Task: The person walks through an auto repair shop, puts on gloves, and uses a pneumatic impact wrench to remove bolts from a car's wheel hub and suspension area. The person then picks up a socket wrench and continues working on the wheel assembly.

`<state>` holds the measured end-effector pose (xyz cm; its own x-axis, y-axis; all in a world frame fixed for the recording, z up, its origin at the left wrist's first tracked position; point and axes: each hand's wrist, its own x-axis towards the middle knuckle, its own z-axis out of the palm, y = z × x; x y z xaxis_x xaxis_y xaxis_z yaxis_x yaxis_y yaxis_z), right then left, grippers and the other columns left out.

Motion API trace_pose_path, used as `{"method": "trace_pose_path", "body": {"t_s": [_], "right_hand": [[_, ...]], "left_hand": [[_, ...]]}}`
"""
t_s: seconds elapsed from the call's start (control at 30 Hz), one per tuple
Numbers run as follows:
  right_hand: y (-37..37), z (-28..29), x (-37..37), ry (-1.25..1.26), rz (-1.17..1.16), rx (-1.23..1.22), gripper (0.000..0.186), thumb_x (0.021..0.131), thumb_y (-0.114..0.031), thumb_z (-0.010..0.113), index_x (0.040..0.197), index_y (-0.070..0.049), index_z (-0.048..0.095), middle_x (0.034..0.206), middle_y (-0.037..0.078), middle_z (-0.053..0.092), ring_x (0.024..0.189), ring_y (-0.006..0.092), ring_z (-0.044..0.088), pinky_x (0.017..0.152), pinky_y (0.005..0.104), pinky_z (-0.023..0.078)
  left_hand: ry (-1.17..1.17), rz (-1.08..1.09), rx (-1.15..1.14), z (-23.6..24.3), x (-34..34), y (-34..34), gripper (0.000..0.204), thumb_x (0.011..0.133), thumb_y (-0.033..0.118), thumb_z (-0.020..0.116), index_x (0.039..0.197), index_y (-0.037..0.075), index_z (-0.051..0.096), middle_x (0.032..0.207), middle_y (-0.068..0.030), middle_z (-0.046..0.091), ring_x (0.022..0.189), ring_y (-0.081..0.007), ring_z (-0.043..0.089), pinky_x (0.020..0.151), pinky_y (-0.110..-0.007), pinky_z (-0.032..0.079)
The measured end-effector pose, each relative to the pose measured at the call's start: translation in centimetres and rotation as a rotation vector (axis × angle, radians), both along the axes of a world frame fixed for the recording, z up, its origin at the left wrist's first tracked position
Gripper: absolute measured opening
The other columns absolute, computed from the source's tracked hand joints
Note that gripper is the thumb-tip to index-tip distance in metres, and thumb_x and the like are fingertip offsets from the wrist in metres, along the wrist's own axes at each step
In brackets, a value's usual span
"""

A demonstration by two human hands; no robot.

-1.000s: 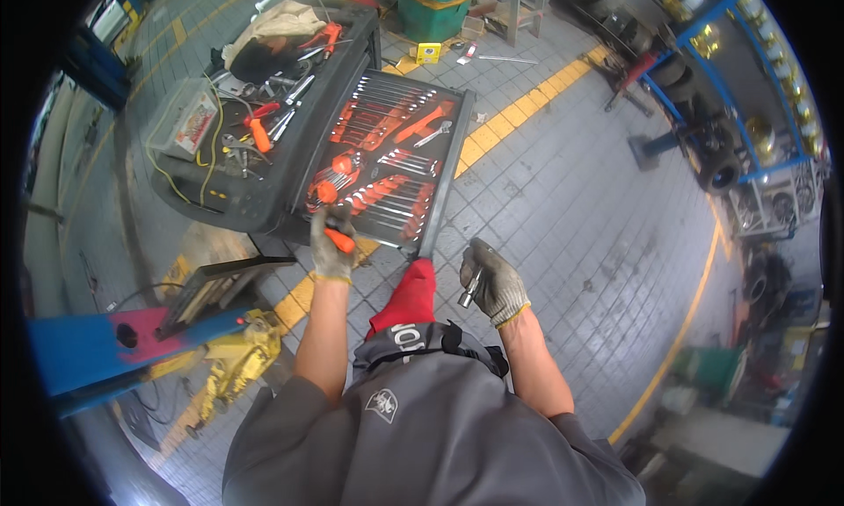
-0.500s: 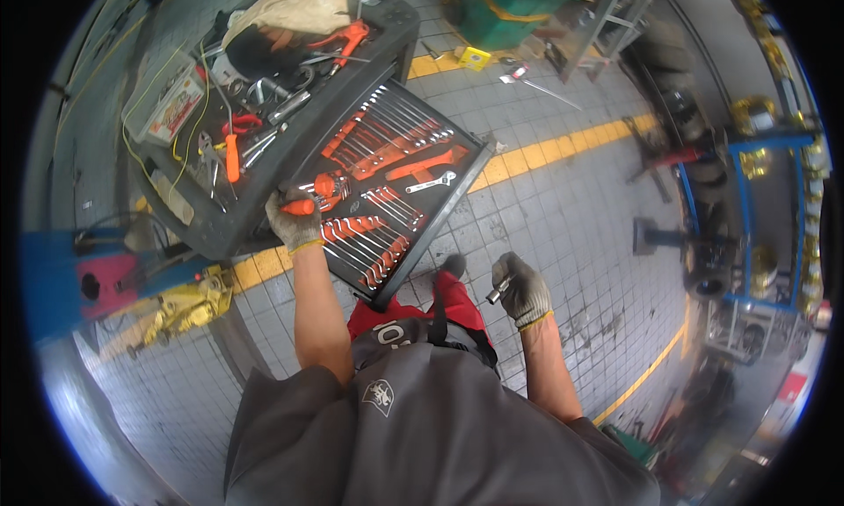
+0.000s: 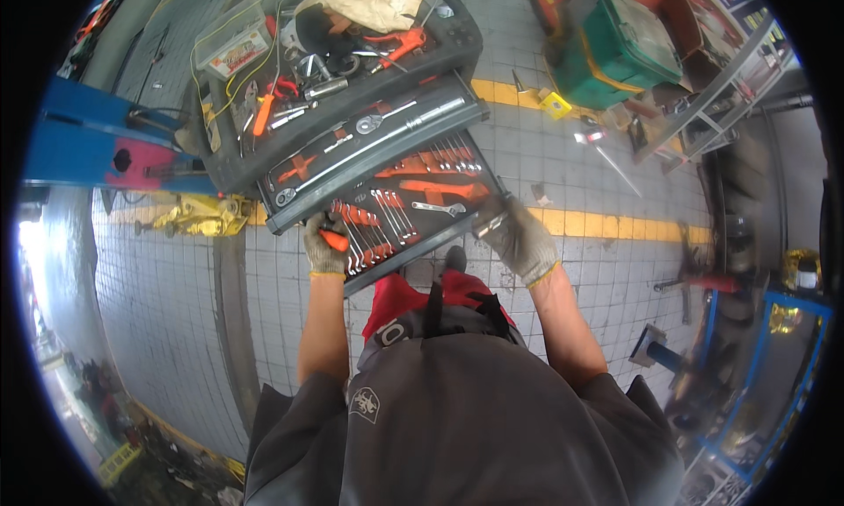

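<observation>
My gloved left hand is closed around an orange-handled tool, at the left front of the drawers. The tool's far end is hidden. My gloved right hand, blurred, is at the right front corner of the lower drawer. Its fingers close on a small metal socket. An upper drawer stands out over the lower one and holds a ratchet, a long bar and other tools. Beneath it, the lower drawer shows rows of wrenches and an adjustable wrench in orange holders.
On the cart top lie pliers, an orange screwdriver, an orange air gun, a cloth and a clear box. A green bin and a stepladder are far right. A yellow jack sits left.
The upper drawer has come out over the lower one. My left hand has moved down and right with the orange-handled tool. My right hand has risen to the drawer corner, and the view has shifted.
</observation>
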<state>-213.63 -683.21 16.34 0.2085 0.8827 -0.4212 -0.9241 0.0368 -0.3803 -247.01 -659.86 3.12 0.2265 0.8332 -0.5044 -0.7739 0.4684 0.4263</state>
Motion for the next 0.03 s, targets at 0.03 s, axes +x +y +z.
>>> {"method": "trace_pose_path", "body": {"t_s": [0.03], "right_hand": [[0.6, 0.26, 0.89, -0.012, -0.007, 0.024, 0.055, 0.116, -0.041, 0.046, 0.136, 0.009, 0.055, 0.122, 0.025, 0.074, 0.106, 0.0402, 0.077, 0.089, 0.0441, 0.068]], "left_hand": [[0.009, -0.087, 0.033, 0.73, -0.44, -2.16, 0.047, 0.093, 0.01, 0.065, 0.14, 0.009, 0.062, 0.112, -0.0074, 0.074, 0.08, -0.0198, 0.071, 0.053, -0.024, 0.055]]}}
